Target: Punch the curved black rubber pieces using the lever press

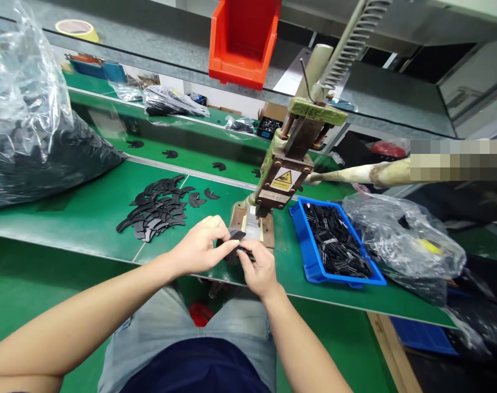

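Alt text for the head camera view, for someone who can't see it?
Two bare hands, left and right, hold a small black part before a green hand press, between a pile of black pieces and a blue tray of black parts.

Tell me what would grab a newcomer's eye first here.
Probably the bright orange bin at the top centre, then the worn press with its yellow warning sign, just beyond the left hand and right hand. Next, the big clear bag of dark parts at far left, and the blue tray right of the press.
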Tool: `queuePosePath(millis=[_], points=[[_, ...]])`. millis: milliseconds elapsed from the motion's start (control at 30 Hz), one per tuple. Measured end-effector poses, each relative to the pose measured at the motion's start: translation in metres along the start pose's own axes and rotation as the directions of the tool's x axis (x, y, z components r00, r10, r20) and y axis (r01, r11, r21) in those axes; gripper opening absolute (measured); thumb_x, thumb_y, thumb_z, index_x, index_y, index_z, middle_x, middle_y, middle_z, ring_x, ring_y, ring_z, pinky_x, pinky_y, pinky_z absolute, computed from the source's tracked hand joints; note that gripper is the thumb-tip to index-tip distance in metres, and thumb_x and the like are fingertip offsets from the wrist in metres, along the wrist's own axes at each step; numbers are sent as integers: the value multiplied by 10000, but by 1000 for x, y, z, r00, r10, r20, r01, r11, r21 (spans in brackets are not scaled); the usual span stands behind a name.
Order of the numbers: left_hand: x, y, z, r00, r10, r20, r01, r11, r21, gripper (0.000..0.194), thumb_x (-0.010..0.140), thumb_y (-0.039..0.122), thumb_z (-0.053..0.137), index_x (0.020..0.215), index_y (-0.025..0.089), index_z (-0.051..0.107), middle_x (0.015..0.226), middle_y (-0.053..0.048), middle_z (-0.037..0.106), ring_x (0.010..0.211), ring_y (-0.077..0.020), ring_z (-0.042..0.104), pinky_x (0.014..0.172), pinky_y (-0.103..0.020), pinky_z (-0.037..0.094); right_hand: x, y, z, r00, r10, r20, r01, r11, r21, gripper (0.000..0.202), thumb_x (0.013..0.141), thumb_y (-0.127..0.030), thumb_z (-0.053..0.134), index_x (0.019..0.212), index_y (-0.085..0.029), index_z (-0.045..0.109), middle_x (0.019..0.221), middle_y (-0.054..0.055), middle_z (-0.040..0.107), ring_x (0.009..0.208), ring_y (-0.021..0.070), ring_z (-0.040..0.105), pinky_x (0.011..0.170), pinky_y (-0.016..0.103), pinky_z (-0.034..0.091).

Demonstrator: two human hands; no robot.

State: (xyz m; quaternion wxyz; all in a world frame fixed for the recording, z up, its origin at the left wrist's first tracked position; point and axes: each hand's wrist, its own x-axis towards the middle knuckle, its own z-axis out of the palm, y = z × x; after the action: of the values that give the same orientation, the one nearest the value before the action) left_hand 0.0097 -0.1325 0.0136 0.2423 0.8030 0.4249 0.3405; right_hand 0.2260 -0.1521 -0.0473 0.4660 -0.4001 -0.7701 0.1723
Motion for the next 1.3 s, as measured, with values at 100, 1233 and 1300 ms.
queuePosePath(millis=[100,1233,1300], points=[[0,1,7,1000,3,13,-3,1000,12,385,988,430,584,670,216,602,772,-39,578,823,-212,546,785,-359,432,0,0,0,1000,-30,3,30,999,-39,166,948,-237,606,1100,-218,670,971,71,743,870,180,696,808,340,579],[-9,-74,77,928,-313,201,369,840,-398,433,923,660,602,801,246,615,702,23,568,679,-189,522,664,-285,437,80,67,-177,952,299,-68,-297,848,-440,301,992,-427,603,996,-135,674,830,-7,694,716,90,668,681,253,592],[-12,-75,80,937,-280,211,339,873,-349,416,948,640,576,816,249,631,725,15,590,711,-200,547,693,-291,447,122,95,-212,941,300,-157,-336,771,-541,337,972,-451,630,1114,-147,661,1030,39,705,880,127,683,794,320,617]])
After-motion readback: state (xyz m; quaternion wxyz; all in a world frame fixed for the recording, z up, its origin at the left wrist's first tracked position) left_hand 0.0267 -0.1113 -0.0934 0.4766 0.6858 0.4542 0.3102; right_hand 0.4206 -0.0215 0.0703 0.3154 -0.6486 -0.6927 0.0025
